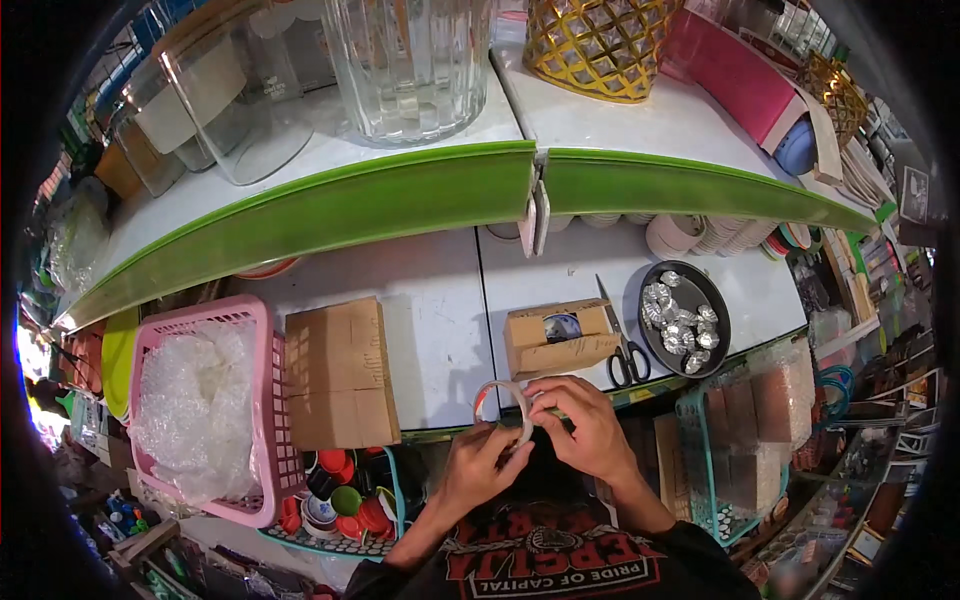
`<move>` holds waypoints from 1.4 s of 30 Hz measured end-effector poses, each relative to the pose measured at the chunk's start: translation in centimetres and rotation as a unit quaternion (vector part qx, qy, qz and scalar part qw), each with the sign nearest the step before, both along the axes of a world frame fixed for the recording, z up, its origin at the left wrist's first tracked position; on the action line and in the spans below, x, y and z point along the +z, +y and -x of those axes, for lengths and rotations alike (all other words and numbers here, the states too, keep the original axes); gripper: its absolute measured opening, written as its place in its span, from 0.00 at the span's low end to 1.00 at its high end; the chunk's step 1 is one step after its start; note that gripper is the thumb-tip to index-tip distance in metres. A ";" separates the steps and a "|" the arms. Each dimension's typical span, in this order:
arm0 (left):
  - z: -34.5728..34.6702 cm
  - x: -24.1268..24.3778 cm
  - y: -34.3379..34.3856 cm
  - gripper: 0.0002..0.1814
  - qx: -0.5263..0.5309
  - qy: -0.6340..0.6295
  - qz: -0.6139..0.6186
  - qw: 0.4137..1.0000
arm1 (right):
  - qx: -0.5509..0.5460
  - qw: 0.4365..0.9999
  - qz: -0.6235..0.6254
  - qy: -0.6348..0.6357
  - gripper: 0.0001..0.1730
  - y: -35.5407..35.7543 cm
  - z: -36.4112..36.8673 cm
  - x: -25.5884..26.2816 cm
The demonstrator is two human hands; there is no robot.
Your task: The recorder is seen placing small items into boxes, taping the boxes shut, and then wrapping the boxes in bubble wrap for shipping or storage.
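Note:
Between my two hands is a roll of clear adhesive tape point(517, 397), held in front of the shelf's edge. My left hand point(484, 461) grips the lower side of the ring. The fingertips of my right hand point(576, 420) are pinched at its right rim; whether they hold a tape end is too small to tell. Just beyond lies an open small cardboard box point(555, 358) with a blue-and-white item point(562, 328) inside. Black-handled scissors point(626, 361) lie against the box's right side, blades pointing away from me.
A dark round pan point(646, 330) holds several foil cups point(679, 322). Left are a flattened cardboard box point(337, 375) and a pink basket point(270, 330) of bubble wrap point(199, 412). A green-edged upper shelf point(337, 202) carries glassware point(412, 75). Below stand turquoise baskets point(697, 465).

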State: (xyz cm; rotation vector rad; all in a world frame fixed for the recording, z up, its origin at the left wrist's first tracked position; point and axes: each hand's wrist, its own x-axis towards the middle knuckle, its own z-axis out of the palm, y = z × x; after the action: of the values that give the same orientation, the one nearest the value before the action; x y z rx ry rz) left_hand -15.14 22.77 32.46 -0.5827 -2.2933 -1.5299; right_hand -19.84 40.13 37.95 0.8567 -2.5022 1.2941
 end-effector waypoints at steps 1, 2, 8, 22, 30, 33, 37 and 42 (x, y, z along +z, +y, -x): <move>0.0 0.0 -0.1 0.12 -0.013 0.006 0.004 1.000 | -0.004 0.999 0.018 -0.042 0.05 0.1 -0.1 0.2; 0.0 0.1 -0.1 0.12 -0.027 0.012 0.009 1.000 | -0.008 0.996 0.037 -0.084 0.04 0.2 -0.2 0.4; 0.0 -1.3 -0.6 0.09 -0.038 0.074 -0.010 0.996 | 0.012 0.978 0.052 -0.202 0.04 0.9 0.3 1.6; -0.3 -2.5 -1.1 0.11 -0.070 0.069 -0.115 0.988 | 0.023 0.969 0.028 -0.243 0.04 0.0 0.1 2.1; -1.5 -1.5 -1.6 0.31 -0.071 -0.146 -0.095 0.982 | 0.002 0.965 -0.027 -0.261 0.08 -0.7 -0.4 2.6; -1.6 -0.1 -0.6 0.30 -0.031 -0.232 -0.244 0.941 | 0.016 0.963 -0.049 -0.264 0.08 -1.1 -0.7 2.8; -1.1 2.1 -0.6 0.31 -0.034 -0.343 -0.226 0.911 | 0.037 0.965 -0.061 -0.254 0.08 -1.4 -0.8 2.6; -1.1 1.6 -0.4 0.29 0.022 -0.199 -0.098 0.975 | 0.067 0.950 -0.028 -0.305 0.11 -1.1 -0.8 2.5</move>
State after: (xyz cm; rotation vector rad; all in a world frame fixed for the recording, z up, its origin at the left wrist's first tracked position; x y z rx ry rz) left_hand -14.05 22.35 34.02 -0.1818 -2.3660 -1.9694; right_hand -19.08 38.99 40.50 0.7282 -2.9914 1.7642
